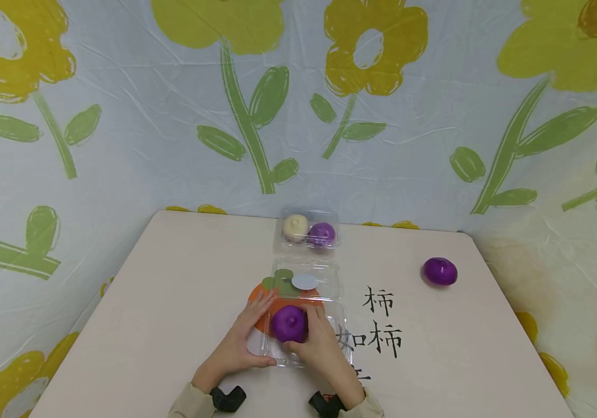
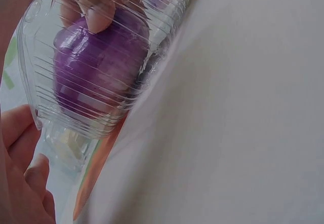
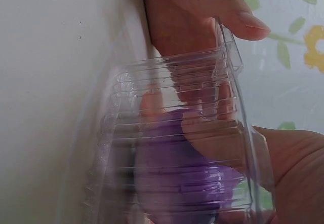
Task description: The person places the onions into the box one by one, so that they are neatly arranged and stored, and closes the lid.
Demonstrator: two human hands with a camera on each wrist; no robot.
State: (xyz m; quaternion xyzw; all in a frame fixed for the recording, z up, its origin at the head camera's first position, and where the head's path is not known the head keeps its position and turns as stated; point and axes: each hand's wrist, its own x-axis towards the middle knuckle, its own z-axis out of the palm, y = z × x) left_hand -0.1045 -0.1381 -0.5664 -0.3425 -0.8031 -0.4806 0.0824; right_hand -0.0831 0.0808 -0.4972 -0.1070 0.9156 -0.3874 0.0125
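In the head view, a glossy purple onion sits in the base of a clear plastic clamshell box, and its hinged lid lies folded back behind it. My right hand reaches into the box and grips the onion between thumb and fingers. Along the box's left side my left hand is spread, fingers and thumb extended, fingertips right at the edge. The left wrist view shows the onion through the ribbed wall, with fingers from above on it.
Behind stands another clear box, holding a cream onion and a purple onion. A loose purple onion lies at the right of the table. A printed orange fruit and black characters mark the tabletop. Flowered cloth hangs around.
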